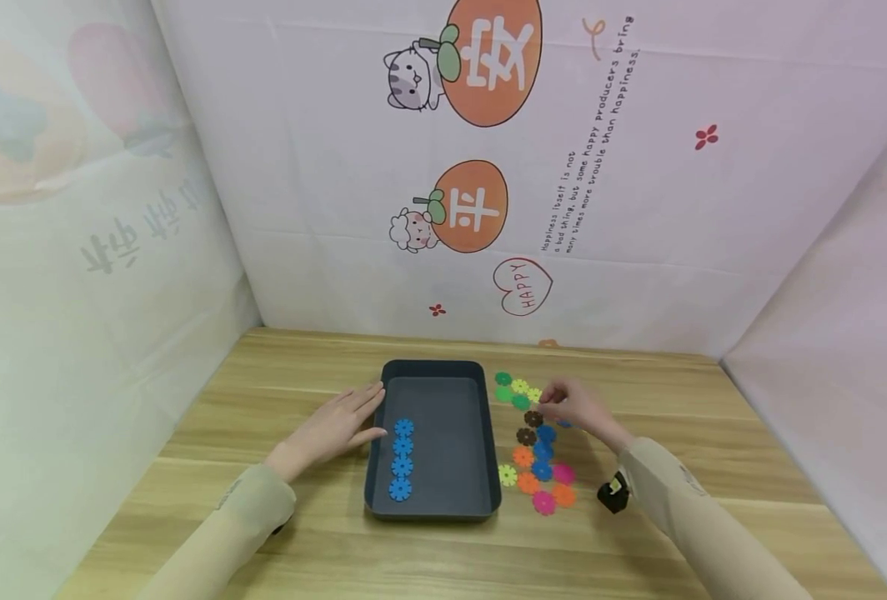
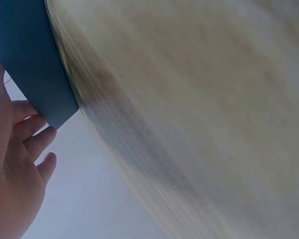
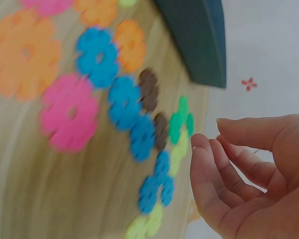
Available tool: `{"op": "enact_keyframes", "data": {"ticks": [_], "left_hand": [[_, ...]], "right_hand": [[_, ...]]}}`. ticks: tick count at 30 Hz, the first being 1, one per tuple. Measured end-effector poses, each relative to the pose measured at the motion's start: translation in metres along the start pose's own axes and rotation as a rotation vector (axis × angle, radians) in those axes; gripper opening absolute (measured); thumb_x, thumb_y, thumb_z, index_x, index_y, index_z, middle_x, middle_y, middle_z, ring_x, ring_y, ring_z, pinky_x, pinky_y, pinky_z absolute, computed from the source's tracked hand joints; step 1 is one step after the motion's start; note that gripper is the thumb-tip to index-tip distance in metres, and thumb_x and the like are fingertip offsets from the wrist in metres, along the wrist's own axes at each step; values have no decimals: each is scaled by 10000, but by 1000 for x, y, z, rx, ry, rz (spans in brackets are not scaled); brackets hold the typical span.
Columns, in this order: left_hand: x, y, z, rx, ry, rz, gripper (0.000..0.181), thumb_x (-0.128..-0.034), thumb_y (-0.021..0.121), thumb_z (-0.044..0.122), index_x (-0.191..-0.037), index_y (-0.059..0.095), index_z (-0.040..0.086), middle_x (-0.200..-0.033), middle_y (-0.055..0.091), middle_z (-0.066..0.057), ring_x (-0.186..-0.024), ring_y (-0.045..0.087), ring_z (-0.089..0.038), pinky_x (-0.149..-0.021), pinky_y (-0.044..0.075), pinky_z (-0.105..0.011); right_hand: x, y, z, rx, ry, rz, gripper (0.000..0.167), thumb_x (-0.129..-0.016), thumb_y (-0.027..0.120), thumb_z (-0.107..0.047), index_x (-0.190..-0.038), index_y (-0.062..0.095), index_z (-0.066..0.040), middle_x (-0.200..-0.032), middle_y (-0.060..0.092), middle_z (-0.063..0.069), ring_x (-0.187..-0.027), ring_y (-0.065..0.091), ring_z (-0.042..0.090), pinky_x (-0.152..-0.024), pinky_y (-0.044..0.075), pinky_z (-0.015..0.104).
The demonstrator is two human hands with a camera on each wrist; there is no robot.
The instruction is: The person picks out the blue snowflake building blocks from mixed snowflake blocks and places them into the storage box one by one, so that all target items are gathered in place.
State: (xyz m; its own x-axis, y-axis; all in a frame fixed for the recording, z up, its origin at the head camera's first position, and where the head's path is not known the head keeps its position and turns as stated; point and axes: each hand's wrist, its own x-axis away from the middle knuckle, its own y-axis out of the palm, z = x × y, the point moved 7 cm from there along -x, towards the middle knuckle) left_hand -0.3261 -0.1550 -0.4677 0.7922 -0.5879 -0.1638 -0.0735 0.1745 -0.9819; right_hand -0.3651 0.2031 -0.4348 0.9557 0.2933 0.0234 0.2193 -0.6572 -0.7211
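Right-hand grip (image 1: 574, 407) hovers at the yellow discs (image 1: 535, 394), thumb and fingertips slightly apart. Left-hand grip (image 1: 338, 423) rests its fairly straight fingers against the left edge of a dark grey tray (image 1: 443, 442), clamped on nothing. Four blue discs (image 1: 402, 467), flower-shaped, lie in a row along the tray's left side. Right of the tray, on the wood-patterned counter (image 1: 323, 550), lie more: green discs (image 1: 521, 402), brown discs (image 1: 526, 437), loose blue discs (image 1: 543, 450), orange discs (image 1: 528, 482) and pink discs (image 1: 544, 502). Slanting lettering (image 1: 593, 142) on the white cloth (image 1: 323, 208) behind reads "Happiness itself is not a bad thing, but some happy producers bring many times more trouble than happiness." A red heart outline (image 1: 522, 287) says "HAPPY". One orange fruit (image 1: 494, 65) bears 安; a lower fruit (image 1: 472, 207) bears 平. Faded characters (image 1: 141, 225) at left are hard to read.
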Motion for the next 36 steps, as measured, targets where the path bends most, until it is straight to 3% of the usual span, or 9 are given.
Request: {"op": "enact_keyframes", "data": {"ticks": [4,12,17,22,29,36], "left_hand": [[0,0,0,4,-4,-1,719,-1008,497,492,-1519,367,3,-1599,344,-176,-1464,394,-301,-1207,321,-523],[1,0,-1,14,-11,-3,721,-1006,504,492,-1523,362,11,-1603,337,-169,-1472,382,-297,-1213,313,-520],[0,1,-1,10,-10,-4,720,-1008,501,492,-1526,358,13,-1604,336,-169,-1475,376,-298,-1216,306,-521],[0,2,-1,11,-11,-5,719,-1008,501,490,-1524,360,10,-1606,332,-167,-1479,370,-293,-1217,306,-520],[0,0,0,11,-10,-4,715,-1004,518,478,-1521,365,8,-1602,340,-168,-1477,374,-296,-1215,307,-523],[0,-1,1,18,-13,-7,711,-1006,515,475,-1518,369,3,-1600,344,-171,-1476,375,-302,-1215,309,-521]], "right_hand": [[8,-7,12,41,19,24,154,-891,677,-72,-941,639,68,-861,666,172,-709,601,160,-597,533,282],[9,-17,37,182,77,40,202,-843,699,-45,-967,619,92,-898,656,189,-782,606,226,-664,535,325],[5,-15,46,220,123,13,216,-826,739,-67,-958,650,78,-876,673,172,-749,608,213,-655,541,327],[2,-13,49,228,138,3,254,-816,765,-88,-974,665,83,-875,685,164,-740,613,199,-650,545,319],[0,-11,50,251,114,17,182,-804,778,-91,-874,671,38,-794,681,124,-667,595,177,-613,517,315],[0,-11,48,248,100,11,171,-801,771,-88,-863,667,33,-825,681,127,-701,593,178,-609,510,307]]}}
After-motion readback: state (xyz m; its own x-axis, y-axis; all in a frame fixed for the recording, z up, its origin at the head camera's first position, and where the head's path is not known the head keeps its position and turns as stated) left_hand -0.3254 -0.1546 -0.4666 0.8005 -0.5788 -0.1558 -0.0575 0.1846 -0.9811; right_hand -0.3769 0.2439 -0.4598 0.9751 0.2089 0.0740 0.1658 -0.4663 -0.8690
